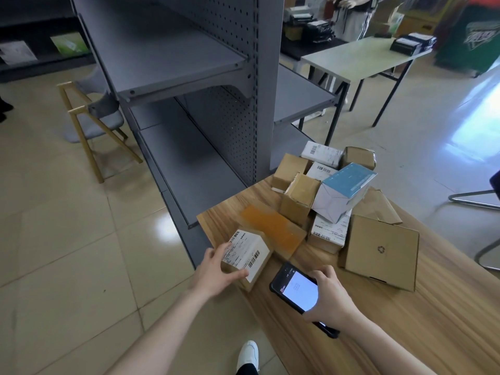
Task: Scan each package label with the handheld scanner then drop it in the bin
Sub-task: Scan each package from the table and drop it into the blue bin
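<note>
My left hand [216, 274] grips a small cardboard package [247, 255] with a white barcode label on top, at the near left corner of the wooden table [446, 307]. My right hand [331, 296] holds the black handheld scanner [296, 290], its lit screen facing up, just right of that package. A pile of several more packages lies further back on the table: brown boxes, a blue-and-white box [343, 190], a flat brown box [381, 251] and a labelled box [328, 234]. No bin is in view.
A grey metal shelf unit [189, 77] stands to the left beyond the table. A wooden folding chair [89, 123] is on the tiled floor at left. A pale table [359, 58] and a person stand at the back. My white shoe [247, 353] shows below.
</note>
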